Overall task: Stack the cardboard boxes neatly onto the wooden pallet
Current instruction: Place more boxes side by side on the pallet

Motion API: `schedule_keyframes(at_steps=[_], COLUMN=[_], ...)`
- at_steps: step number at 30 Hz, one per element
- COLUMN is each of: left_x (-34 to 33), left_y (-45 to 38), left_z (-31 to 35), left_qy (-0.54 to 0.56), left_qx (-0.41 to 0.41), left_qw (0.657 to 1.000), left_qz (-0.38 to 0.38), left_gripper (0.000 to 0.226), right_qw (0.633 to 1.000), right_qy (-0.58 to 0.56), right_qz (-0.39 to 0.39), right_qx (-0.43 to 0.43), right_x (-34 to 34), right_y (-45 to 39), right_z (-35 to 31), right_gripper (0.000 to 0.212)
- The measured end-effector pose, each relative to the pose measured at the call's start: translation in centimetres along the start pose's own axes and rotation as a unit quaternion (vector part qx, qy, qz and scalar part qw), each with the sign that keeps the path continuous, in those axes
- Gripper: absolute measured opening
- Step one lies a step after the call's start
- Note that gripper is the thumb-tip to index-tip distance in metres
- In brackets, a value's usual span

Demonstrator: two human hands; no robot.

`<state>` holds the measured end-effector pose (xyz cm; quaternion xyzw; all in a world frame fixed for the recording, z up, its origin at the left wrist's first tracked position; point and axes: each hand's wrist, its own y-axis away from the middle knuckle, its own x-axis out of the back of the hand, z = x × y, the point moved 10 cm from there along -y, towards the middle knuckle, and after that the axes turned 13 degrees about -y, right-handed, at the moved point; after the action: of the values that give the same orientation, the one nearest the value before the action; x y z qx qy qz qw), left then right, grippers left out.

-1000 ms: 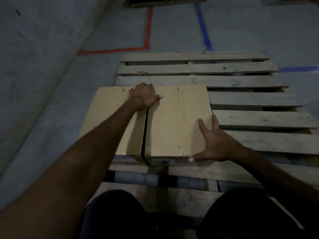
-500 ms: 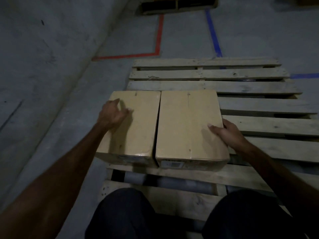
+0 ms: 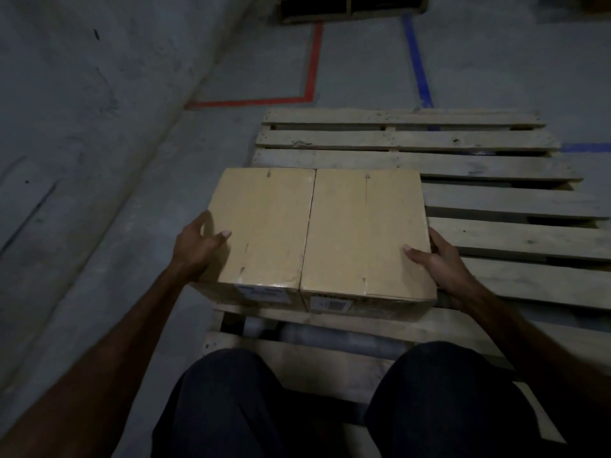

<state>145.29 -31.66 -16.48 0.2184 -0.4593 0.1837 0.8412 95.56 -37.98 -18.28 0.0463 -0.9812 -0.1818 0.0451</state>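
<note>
Two cardboard boxes sit side by side, touching, on the near left corner of the wooden pallet (image 3: 429, 166), which lies on the concrete floor (image 3: 99, 193). The left hand (image 3: 198, 249) grips the left box (image 3: 261, 226) at its left edge, thumb on top and fingers curled down the side. The right hand (image 3: 439, 262) grips the right box (image 3: 363, 233) at its right edge in the same way. Red tape (image 3: 310, 61) and blue tape (image 3: 416, 61) mark the far floor.
</note>
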Motion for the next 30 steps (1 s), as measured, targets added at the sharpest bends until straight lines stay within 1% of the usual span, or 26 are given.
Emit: schedule_keyframes(at_steps=[8,14,21,30], left_x=[0.6,0.6,0.6,0.4], left_y=[0.4,0.5,0.9,1.1], left_z=[-0.3,-0.1,-0.5,0.2], left_qy=[-0.016,-0.011,-0.011,-0.004], left_qx=[0.006,0.010,0.016,0.009], left_qw=[1.000,1.000,1.000,1.000], left_qz=[0.009,-0.005,0.001,0.009], left_gripper=[0.082,0.083,0.085,0.081], right_qw=[0.999,1.000,1.000,1.000], right_qy=[0.020,0.007,0.009,0.017], right_qz=[-0.035,-0.027,-0.016,-0.014], right_qx=[-0.001,-0.005,-0.007,-0.013], right_x=[0.5,0.7,0.6,0.8], right_y=[-0.2,0.2,-0.1,-0.5], right_z=[-0.2,0.9,1.3,1.3], right_gripper=[0.059,0.061,0.059,0.063])
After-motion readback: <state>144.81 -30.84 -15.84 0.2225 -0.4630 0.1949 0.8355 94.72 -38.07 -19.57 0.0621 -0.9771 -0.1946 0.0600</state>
